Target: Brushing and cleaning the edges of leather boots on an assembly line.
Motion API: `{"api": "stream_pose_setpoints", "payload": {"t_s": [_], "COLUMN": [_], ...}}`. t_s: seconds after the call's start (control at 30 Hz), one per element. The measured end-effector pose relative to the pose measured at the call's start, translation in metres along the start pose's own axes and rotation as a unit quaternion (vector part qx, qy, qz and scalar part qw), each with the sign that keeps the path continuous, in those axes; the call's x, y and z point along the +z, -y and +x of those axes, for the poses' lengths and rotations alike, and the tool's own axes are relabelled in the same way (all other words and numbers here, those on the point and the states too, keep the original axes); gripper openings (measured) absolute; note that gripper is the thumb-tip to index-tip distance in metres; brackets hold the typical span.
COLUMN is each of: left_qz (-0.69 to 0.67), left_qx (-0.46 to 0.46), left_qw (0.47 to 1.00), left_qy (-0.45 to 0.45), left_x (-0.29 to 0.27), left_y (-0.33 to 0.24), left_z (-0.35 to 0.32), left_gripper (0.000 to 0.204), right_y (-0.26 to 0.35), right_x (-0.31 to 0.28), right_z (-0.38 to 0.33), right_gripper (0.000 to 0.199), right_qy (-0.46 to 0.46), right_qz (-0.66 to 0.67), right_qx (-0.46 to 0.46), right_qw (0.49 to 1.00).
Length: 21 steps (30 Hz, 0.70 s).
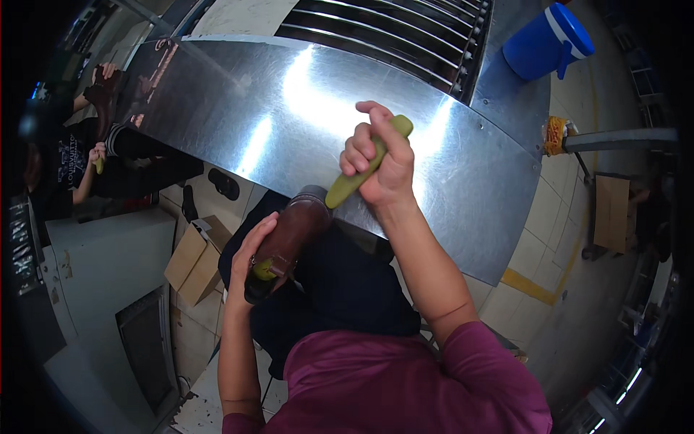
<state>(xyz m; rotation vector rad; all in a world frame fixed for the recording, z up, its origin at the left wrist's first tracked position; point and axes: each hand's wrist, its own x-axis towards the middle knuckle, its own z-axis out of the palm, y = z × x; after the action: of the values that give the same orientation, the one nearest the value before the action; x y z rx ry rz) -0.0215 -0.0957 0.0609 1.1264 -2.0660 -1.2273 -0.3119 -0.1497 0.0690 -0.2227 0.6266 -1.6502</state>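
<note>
A brown leather shoe (302, 223) rests over my lap at the table's near edge, its toe pointing away from me. My left hand (251, 253) is wrapped round its heel end from the left side; some of its fingers are hidden under the shoe. Yellow-green lining shows near the shoe's opening. In my right hand (379, 155) is a long olive-green bar (354, 179), gripped by its middle. The bar's lower end is right beside the shoe's toe; whether the two touch I cannot tell.
A shiny metal table (463, 195) stretches ahead, with a roller conveyor (390, 32) behind it. A blue water jug (546, 43) stands at the far right. Cardboard boxes (191, 264) sit on the floor at left. Another person (79, 152) handles a brown shoe at far left.
</note>
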Motion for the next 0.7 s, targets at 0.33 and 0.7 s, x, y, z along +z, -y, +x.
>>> {"api": "stream_pose_setpoints", "payload": {"t_s": [0.33,0.7], "left_qz": [-0.042,-0.038], "left_qx": [0.025,0.026], "left_qw": [0.999,0.999], "left_qy": [0.001,0.008], "left_x": [-0.002,-0.002], "left_y": [0.011,0.023], "left_z": [-0.001,-0.002], "left_gripper": [0.082,0.083], "right_y": [-0.01,-0.021], "right_x": [0.01,0.008], "right_z": [-0.01,-0.003], "right_gripper": [0.024,0.02], "right_qy": [0.045,0.066], "right_qz": [0.006,-0.007], "right_qx": [-0.071,-0.126], "right_qw": [0.996,0.99]}}
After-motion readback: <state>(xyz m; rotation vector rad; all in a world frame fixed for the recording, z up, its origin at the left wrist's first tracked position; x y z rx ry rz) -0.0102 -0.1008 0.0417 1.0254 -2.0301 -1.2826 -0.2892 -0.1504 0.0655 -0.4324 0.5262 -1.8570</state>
